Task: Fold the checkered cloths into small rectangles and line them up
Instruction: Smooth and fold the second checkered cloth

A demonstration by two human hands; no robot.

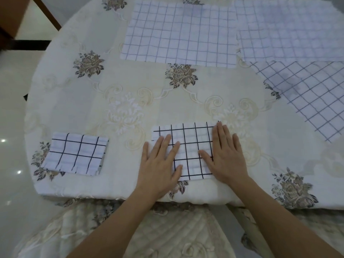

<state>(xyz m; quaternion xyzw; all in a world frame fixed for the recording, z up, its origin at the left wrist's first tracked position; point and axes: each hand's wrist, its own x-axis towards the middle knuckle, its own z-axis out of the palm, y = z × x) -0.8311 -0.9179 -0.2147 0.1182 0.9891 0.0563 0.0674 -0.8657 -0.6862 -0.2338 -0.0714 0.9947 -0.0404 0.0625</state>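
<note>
Left hand [160, 164] and right hand [225, 155] press flat, apart, on the cloth [189, 142] right of the finished rectangle [76, 153], apparently flattening its fold.

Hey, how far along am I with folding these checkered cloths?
Done: the finished cloth lies folded at the near left. In hand: your left hand and right hand press flat on the second cloth, folded but larger than the first. Left: the far centre cloth, the far right cloth and the angled cloth at the right edge lie spread open.
</note>
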